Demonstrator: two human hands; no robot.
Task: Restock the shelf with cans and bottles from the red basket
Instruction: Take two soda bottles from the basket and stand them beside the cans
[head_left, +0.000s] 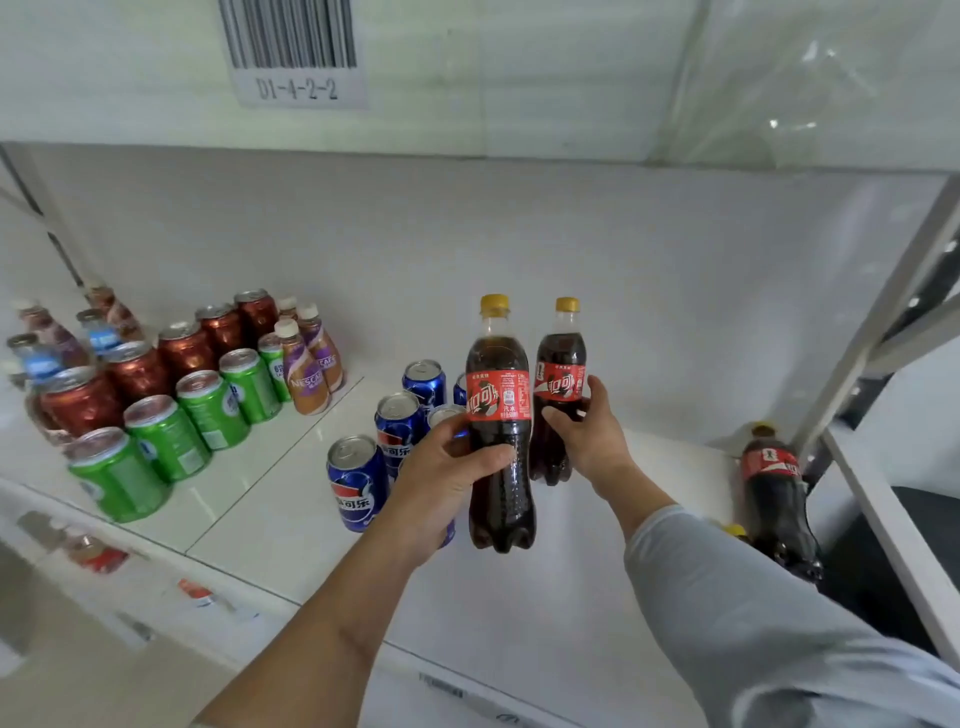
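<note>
Over the white shelf (571, 597) I hold two cola bottles upright, side by side. My left hand (441, 478) grips the nearer cola bottle (500, 395) around its waist. My right hand (592, 436) grips the farther cola bottle (560, 358) from the right. Both have yellow caps and red labels. A third cola bottle (774, 488) stands at the shelf's right end, with another yellow cap (735, 530) low beside it. The red basket is out of view.
Blue cans (358, 483) stand in a row just left of my left hand. Further left are green cans (166, 436), red cans (135, 371) and coffee bottles (306, 374). A grey metal upright (883, 322) borders the shelf on the right.
</note>
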